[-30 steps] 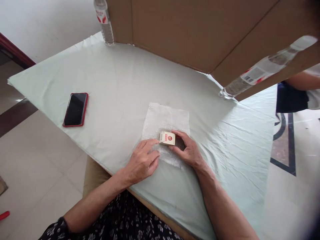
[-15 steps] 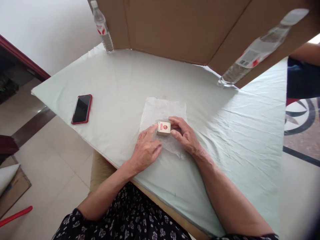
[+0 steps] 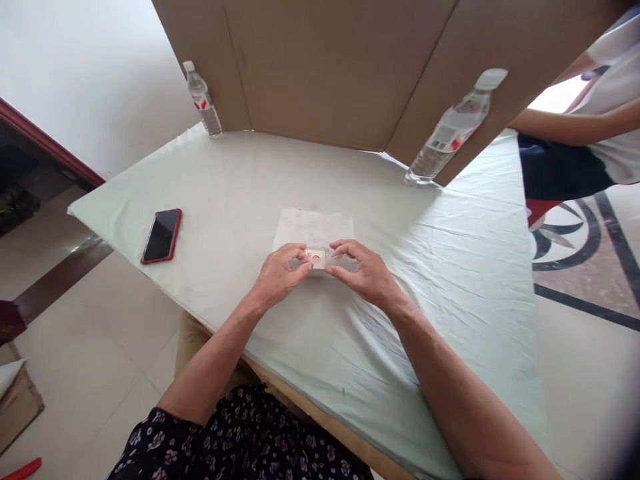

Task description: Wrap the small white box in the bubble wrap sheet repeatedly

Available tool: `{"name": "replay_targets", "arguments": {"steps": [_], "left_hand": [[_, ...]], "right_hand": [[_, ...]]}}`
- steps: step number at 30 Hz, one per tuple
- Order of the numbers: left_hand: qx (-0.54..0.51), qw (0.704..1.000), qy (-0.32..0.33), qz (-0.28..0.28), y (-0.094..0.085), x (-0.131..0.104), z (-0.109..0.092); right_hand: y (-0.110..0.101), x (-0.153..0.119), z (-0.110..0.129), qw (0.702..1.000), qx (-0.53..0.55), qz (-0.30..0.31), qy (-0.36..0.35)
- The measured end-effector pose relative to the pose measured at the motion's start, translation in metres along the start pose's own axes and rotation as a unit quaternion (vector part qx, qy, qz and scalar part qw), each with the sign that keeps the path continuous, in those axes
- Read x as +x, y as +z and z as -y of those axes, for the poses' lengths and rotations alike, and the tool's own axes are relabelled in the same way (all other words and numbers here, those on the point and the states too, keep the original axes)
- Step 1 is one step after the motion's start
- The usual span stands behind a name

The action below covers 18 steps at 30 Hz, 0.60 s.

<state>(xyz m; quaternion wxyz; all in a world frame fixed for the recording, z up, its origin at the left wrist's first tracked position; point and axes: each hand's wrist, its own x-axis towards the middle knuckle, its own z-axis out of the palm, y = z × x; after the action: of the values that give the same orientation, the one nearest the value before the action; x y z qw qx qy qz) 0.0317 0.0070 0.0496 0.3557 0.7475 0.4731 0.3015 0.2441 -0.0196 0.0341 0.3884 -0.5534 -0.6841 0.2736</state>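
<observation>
A small pale box with a red label and a round picture (image 3: 316,257) sits between my two hands on a thin, whitish, see-through wrapping sheet (image 3: 315,227). The near part of the sheet looks folded up against the box's front. My left hand (image 3: 281,272) is at the box's left end, thumb and fingers curled in a pinch on the sheet's fold. At the right end my right hand (image 3: 364,270) has its thumb low by the box and its fingers bent above, on the other side of the fold. Just how much sheet each hand holds is hard to see.
A phone in a red case (image 3: 162,235) lies to the left on the pale green tablecloth (image 3: 225,193). Water bottles stand at the back left (image 3: 204,101) and back right (image 3: 453,130) against a cardboard panel (image 3: 320,73). Another person's arm (image 3: 575,127) shows at right.
The near part of the sheet, flat on the table before, is now raised against the box. Both hands have closed in around the box's ends. The camera view has shifted.
</observation>
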Motion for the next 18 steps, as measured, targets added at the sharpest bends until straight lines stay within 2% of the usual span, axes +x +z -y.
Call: {"name": "replay_targets", "arguments": {"steps": [4,9,13,18], "left_hand": [[-0.016,1.0,-0.005,0.026,-0.002,0.012,-0.001],[-0.046,0.999,-0.001,-0.003,0.006,0.016,0.004],[-0.078,0.996,0.018,-0.03,0.012,0.015,0.01],[-0.097,0.994,0.02,-0.037,0.013,0.013,0.009]], "right_hand": [[0.01,0.002,-0.011,0.997,0.067,-0.02,0.026],[0.017,0.001,-0.011,0.983,0.158,-0.022,0.095],[0.023,-0.001,-0.005,0.979,0.165,-0.054,0.107],[0.025,-0.003,-0.003,0.981,0.158,-0.057,0.099]]}}
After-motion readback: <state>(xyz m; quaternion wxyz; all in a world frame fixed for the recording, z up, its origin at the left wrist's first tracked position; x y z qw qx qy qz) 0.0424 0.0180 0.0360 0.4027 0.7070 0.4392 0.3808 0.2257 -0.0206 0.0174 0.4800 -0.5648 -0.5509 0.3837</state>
